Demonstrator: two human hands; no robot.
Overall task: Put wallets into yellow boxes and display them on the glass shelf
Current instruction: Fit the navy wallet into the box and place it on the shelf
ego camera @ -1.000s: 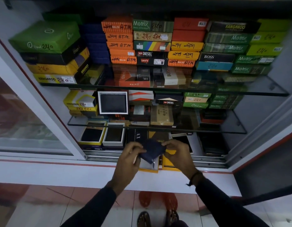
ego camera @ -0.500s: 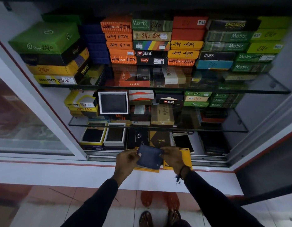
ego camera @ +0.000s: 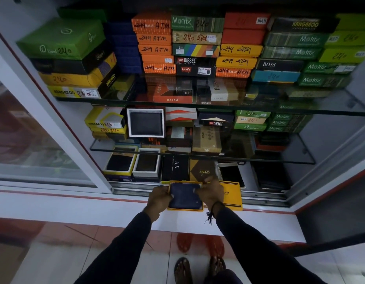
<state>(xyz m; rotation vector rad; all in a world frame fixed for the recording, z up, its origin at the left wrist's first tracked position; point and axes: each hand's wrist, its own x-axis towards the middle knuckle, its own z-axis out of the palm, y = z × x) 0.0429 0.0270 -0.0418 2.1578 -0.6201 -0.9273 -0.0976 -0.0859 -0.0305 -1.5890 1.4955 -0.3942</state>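
Observation:
A dark blue wallet [ego camera: 183, 195] lies flat inside an open yellow box [ego camera: 185, 209] on the white ledge at the cabinet's front. My left hand [ego camera: 159, 198] grips the wallet's left edge at the box wall. My right hand [ego camera: 210, 192] presses on the wallet's right side. The yellow lid [ego camera: 231, 195] with dark lettering lies just right of the box, partly under my right hand. Above, two glass shelves, the lower one [ego camera: 300, 158] and the upper one [ego camera: 341, 107], carry stacked boxes.
The cabinet floor holds open display boxes with dark wallets [ego camera: 120, 162], [ego camera: 146, 163], a black box [ego camera: 175, 168], a brown box [ego camera: 203, 170] and a phone [ego camera: 231, 174]. A sliding glass door [ego camera: 34, 144] stands at left. My feet [ego camera: 183, 269] are on the tiled floor.
The wallet was folded and held in the air above the box; both hands have lowered it flat into the yellow box.

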